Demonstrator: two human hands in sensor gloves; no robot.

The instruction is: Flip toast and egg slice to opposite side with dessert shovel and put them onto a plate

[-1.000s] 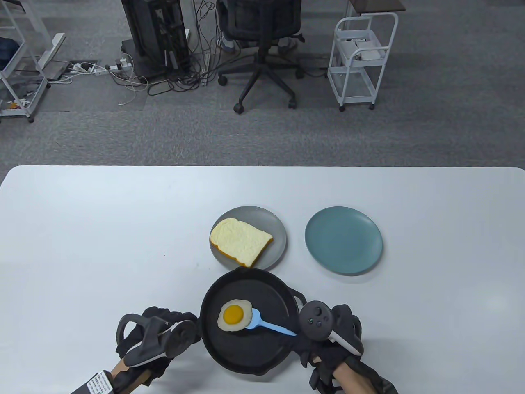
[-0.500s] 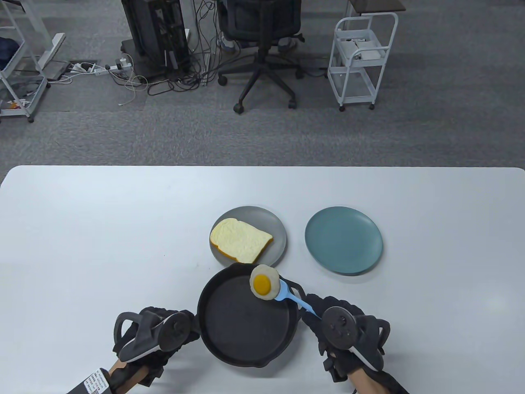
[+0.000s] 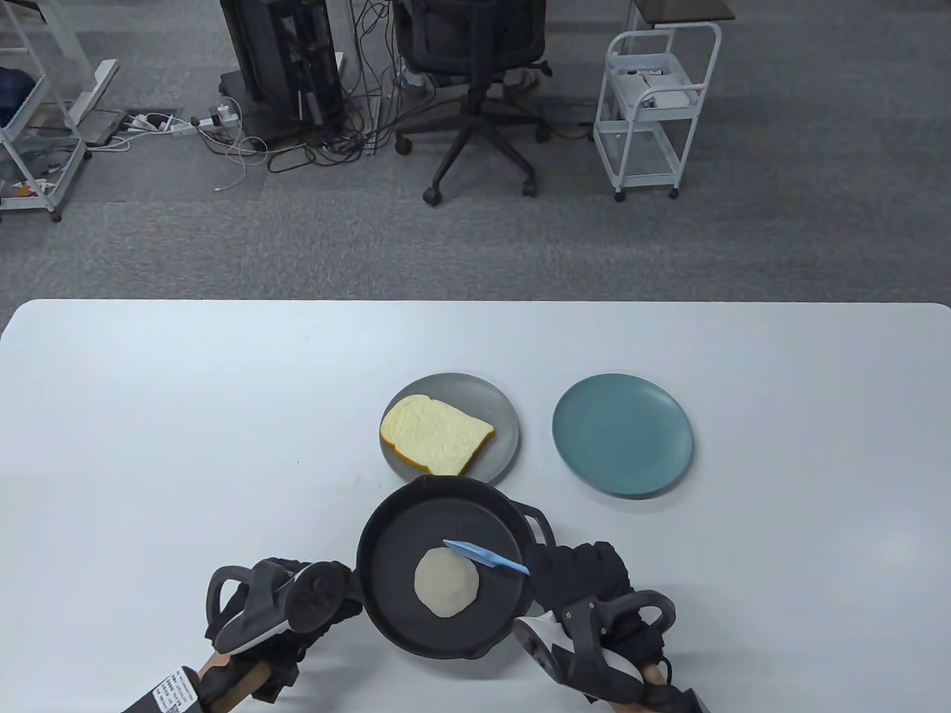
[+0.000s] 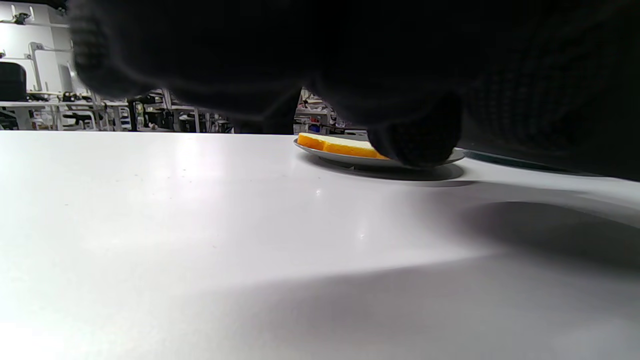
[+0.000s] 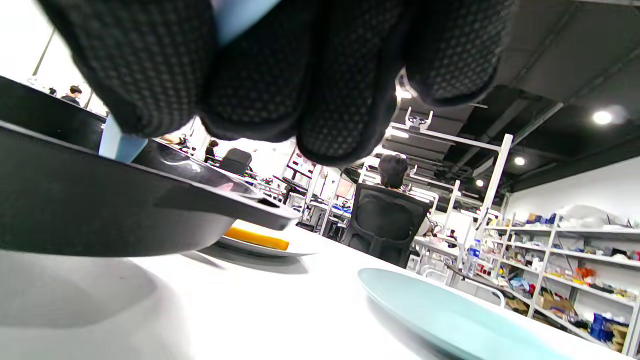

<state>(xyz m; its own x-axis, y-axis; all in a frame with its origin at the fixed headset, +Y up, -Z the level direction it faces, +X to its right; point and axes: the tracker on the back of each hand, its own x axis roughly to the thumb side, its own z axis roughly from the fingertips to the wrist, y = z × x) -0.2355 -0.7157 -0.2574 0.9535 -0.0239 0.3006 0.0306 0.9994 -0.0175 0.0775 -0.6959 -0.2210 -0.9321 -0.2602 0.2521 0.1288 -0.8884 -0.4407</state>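
So far the toast (image 3: 435, 434) is plated and the egg (image 3: 446, 583) lies yolk-down in the pan (image 3: 394, 535), unplated; the shovel (image 3: 487, 557) is gripped by the right hand (image 3: 587, 587), the left hand (image 3: 275, 601) curled at the pan's edge, its grip hidden.

The left hand (image 4: 350, 60) is a big dark shape across the top. Below it lies the white table (image 4: 200, 225). Far back sits a grey plate (image 4: 350, 159) with the toast (image 4: 335, 145) on it. One dark fingertip (image 4: 420, 140) hangs in front of the plate. A dark shadow falls on the right.
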